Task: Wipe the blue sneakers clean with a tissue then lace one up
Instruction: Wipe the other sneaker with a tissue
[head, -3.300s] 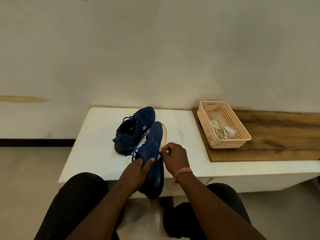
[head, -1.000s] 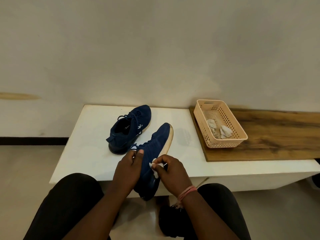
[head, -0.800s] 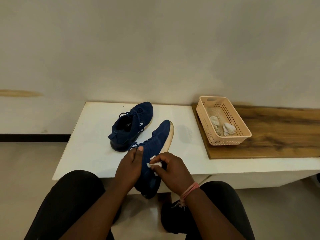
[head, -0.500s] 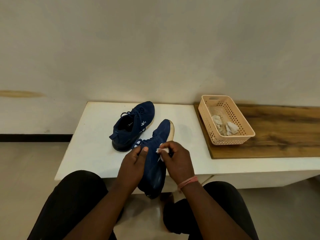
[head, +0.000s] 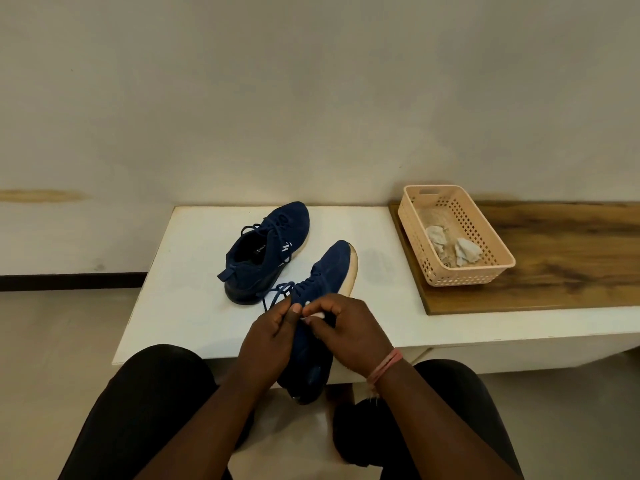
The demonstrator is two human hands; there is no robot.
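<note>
Since half a second ago the right hand point(head: 349, 332) slid back toward the heel, pinching a tissue point(head: 317, 315) against the tilted sneaker point(head: 325, 271); the left hand point(head: 270, 336) grips its other side at the table point(head: 194, 306) edge.

Blue sneaker point(head: 323, 271) tilted off table edge, white tissue point(head: 317, 315) against it, second sneaker point(head: 266, 249) upright behind

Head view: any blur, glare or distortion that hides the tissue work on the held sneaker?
Head view: sharp, soft even light, no glare; wide-angle bowing at the edges; the tissue is mostly hidden by the right hand against the held sneaker.
</note>
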